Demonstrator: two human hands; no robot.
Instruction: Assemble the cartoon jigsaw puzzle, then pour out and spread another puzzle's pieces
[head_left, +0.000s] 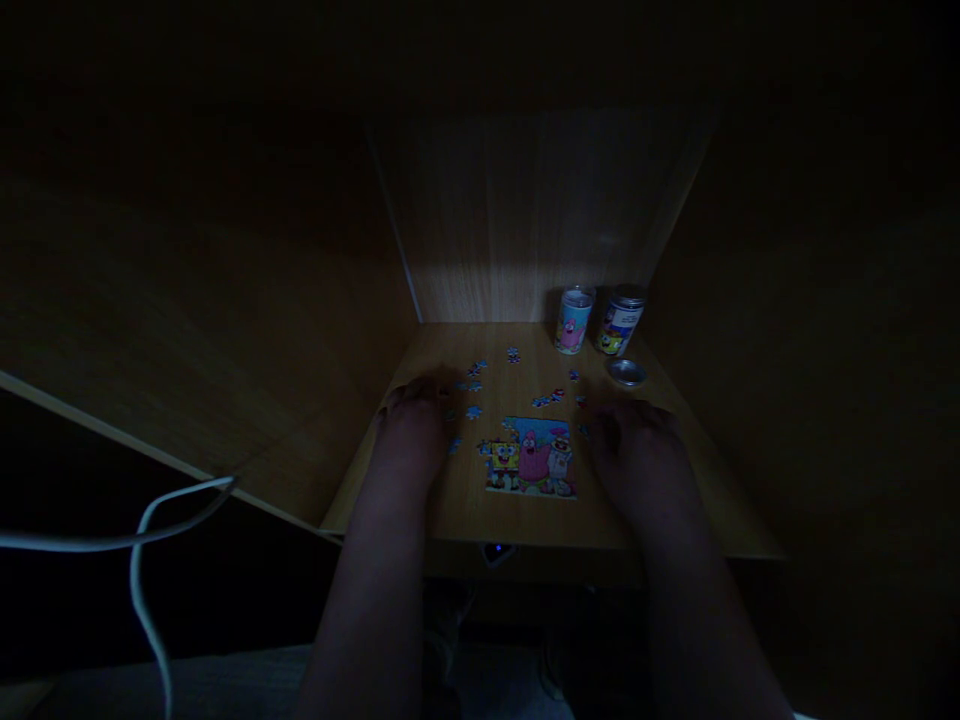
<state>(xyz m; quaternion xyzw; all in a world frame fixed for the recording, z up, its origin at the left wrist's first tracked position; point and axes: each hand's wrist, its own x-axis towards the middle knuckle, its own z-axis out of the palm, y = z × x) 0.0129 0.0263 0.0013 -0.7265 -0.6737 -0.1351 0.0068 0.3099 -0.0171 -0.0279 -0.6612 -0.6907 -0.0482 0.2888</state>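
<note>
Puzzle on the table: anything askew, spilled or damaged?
Nothing looks spilled or clearly damaged, though it's dim. The puzzle has a ragged upper-left edge, but that looks merely unfinished: loose pieces lie scattered around it.

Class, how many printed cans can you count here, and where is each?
2. The pink-figure can stands near the back panel; the other can is to its right, behind the silver disc. Shadow could hide more.

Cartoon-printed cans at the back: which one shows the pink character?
The left can, mostly light blue with the pink figure facing the camera. The right can instead shows a yellow character and a pale label panel.
</note>
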